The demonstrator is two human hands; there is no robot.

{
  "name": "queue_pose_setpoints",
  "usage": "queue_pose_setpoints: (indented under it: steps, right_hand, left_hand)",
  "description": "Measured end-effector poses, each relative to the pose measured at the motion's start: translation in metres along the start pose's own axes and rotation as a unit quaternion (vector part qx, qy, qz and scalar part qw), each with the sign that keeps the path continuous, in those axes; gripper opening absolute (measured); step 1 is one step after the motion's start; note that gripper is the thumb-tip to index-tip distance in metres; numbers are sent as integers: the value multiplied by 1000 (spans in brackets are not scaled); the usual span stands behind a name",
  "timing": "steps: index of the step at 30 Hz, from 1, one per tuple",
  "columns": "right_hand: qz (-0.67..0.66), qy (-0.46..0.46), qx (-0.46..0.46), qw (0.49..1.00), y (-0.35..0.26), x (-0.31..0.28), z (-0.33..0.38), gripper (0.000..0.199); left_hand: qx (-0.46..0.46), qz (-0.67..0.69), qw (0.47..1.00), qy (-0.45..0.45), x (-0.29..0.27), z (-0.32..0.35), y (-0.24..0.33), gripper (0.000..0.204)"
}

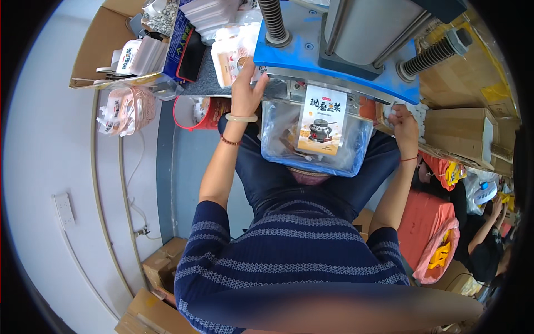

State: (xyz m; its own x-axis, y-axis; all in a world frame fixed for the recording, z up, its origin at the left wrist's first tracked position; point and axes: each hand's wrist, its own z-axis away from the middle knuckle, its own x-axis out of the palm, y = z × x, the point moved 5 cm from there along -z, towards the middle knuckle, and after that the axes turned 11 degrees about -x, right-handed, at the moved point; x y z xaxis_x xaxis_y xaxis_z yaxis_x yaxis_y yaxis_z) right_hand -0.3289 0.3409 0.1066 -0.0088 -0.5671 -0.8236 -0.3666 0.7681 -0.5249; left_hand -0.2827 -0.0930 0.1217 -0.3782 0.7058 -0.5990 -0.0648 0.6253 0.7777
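Holding: left hand (246, 89) lies with fingers spread on the upper left corner of the clear plastic bag (317, 142), pressing it up under the machine rather than clenching
Right grip: right hand (405, 123) is closed on a small white bit at the bag's right edge; exactly what it pinches I cannot tell
Bag: hangs between both hands over the lap, a printed pouch (321, 119) visible inside
Above the grip: blue press plate (339, 61) with black springs
Step, as I judge it: lining the bag's mouth up in the sealer
Next move calls for: keeping the top edge flat and level, fingers clear of the plate
Left of the grip: white packets (236, 53), red bucket (203, 114)
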Motion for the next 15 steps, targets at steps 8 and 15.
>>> queue_pose_setpoints:
  steps: [8, 15]
  right_hand:
    - [35, 104, 26, 994, -25, -36, 13, 33]
    - [-204, 74, -99, 971, -163, -4, 29, 19]
  left_hand:
    - [153, -150, 976, 44, -15, 54, -24, 31]
    - [-69, 134, 982, -116, -30, 73, 40, 31]
